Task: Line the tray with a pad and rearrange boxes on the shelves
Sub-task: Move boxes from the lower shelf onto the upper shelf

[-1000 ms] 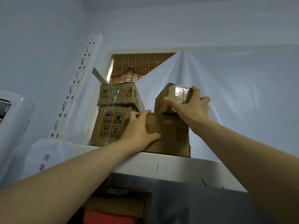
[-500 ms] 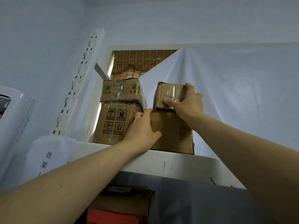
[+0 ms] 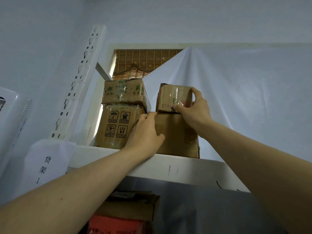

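On the top white shelf [image 3: 177, 168] stand several cardboard boxes. My right hand [image 3: 192, 108] grips a small taped box [image 3: 170, 97] that sits on a plain brown box [image 3: 177, 134]. My left hand [image 3: 145, 134] rests on the front of that brown box, fingers hooked over its upper left corner. To the left, a box with green lettering [image 3: 123, 92] is stacked on a box with handling symbols [image 3: 114, 125]. No tray or pad is in view.
A perforated white upright [image 3: 79, 81] rises at the shelf's left, with a paper label [image 3: 45, 162] below it. A white sheet [image 3: 236, 98] hangs behind the boxes, a bamboo blind [image 3: 143, 63] above. On the shelf below sit a cardboard box [image 3: 133, 205] and a red box [image 3: 116, 225].
My right hand has set the small taped box down straighter onto the brown box, turning its face toward me. My left hand stays on the brown box.
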Motion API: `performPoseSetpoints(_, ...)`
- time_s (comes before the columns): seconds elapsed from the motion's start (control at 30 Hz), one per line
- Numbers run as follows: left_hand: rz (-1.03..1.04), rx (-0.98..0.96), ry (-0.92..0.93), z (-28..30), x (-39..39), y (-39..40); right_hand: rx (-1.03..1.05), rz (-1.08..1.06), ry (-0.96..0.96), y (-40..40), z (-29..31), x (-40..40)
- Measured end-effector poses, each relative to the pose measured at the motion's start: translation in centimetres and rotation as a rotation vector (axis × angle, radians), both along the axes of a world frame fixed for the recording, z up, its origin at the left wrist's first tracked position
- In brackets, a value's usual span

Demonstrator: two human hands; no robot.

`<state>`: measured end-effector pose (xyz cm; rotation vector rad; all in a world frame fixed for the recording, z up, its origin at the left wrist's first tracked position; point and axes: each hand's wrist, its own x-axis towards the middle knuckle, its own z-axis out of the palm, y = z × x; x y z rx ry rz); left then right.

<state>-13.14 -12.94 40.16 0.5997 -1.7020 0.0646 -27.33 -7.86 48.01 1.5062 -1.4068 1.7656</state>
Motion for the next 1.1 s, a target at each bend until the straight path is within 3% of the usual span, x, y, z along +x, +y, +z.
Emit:
performPoseSetpoints(0.23,-0.033,-0.199,0.165,-0.4,0.2,0.7,-0.054,-0.002,0.009,3.4,-2.9,-1.2)
performPoseSetpoints(0.43,-0.049,-0.334,0.417,-3.7,-1.4,4.2,-0.028,-0.094,0.219,8.9,-7.6,-3.1)
performPoseSetpoints(0.63,-0.103,-0.364,0.337,-9.6,-6.8,11.3,-0.174,-0.170,0.444,17.1,-14.4,-7.6)
performPoseSetpoints(0.73,-0.167,-0.320,0.195,-13.1,-10.6,15.3,-0.180,-0.174,0.518,21.8,-18.7,-11.3)
performPoseSetpoints(0.87,-0.249,-0.147,0.004,-18.9,-15.1,18.5,-0.007,-0.178,0.517,27.0,-25.1,-16.9)
performPoseSetpoints(1.1,-0.311,0.613,-0.139,-27.3,-21.6,22.7,0.336,-0.309,0.096,32.0,-33.4,-25.8)
